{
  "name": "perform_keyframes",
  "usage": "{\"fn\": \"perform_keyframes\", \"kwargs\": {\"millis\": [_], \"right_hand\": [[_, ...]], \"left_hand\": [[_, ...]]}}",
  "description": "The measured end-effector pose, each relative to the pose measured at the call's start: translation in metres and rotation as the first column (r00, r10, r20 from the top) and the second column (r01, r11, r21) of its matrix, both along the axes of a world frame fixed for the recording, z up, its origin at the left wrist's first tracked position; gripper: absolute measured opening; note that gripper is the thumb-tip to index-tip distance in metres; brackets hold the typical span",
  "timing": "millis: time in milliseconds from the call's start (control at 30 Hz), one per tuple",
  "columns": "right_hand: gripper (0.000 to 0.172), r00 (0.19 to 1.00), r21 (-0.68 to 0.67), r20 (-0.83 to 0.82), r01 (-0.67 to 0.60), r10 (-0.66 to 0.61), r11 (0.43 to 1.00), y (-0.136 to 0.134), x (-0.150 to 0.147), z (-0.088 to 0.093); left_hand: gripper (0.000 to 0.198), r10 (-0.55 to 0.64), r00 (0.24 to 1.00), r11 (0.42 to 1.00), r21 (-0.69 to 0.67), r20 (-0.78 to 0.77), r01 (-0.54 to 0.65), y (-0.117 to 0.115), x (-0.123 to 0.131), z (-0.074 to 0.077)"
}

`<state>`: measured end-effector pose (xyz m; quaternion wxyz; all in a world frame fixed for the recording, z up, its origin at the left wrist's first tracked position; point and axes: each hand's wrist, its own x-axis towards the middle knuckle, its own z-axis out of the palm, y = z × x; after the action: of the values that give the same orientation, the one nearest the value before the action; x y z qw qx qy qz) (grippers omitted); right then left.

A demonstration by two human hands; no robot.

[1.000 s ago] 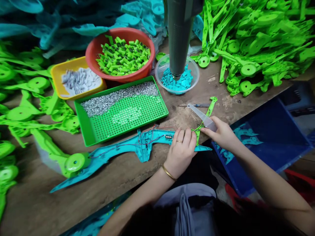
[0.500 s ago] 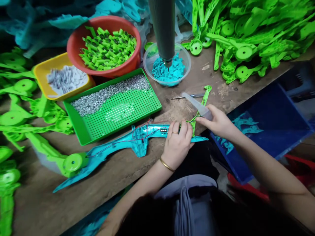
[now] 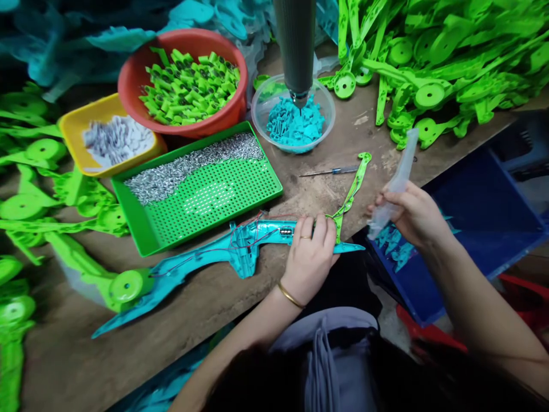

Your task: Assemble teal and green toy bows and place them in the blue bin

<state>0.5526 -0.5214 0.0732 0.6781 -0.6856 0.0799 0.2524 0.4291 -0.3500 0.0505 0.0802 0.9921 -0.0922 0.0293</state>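
Observation:
A long teal plastic shell [image 3: 201,260] with red wires and a small metal part lies along the table's near edge. My left hand [image 3: 309,256] presses down on its right end, fingers closed over it, touching a thin green plastic arm [image 3: 352,191] that slants up from there. My right hand [image 3: 414,214] is lifted to the right of the shell and grips a translucent squeeze bottle [image 3: 397,182], its tip now pointing up and away. A small screwdriver [image 3: 328,171] lies on the wood just beyond the green arm.
A green perforated tray [image 3: 214,197] holds metal pieces. Behind it stand a yellow tub [image 3: 92,117], a red bowl [image 3: 137,74] of green parts and a clear bowl [image 3: 261,106] of teal parts under a hanging grey power tool [image 3: 295,46]. Green parts pile left and right. A blue bin [image 3: 472,223] sits right.
My right hand has drawn the squeeze bottle back from the green arm and swung its tip from pointing up-left to pointing up-right. My left hand stays on the shell.

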Motion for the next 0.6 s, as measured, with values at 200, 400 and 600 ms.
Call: {"fn": "perform_keyframes", "kwargs": {"millis": [200,400,600], "right_hand": [[0.016,0.790,-0.546,0.375,-0.234,0.484,0.804,0.012,-0.006,-0.008],[0.012,0.647,-0.694,0.480,-0.134,0.593,0.708,0.020,-0.011,-0.019],[0.008,0.592,-0.712,0.557,-0.021,0.582,0.702,0.024,-0.014,-0.023]], "left_hand": [[0.054,-0.001,1.000,0.999,-0.041,-0.016,0.000,0.002,0.001,0.003],[0.052,-0.003,1.000,0.998,-0.066,0.029,0.004,0.003,0.002,-0.001],[0.051,-0.001,1.000,0.998,-0.064,-0.002,0.001,0.001,0.002,0.000]]}}
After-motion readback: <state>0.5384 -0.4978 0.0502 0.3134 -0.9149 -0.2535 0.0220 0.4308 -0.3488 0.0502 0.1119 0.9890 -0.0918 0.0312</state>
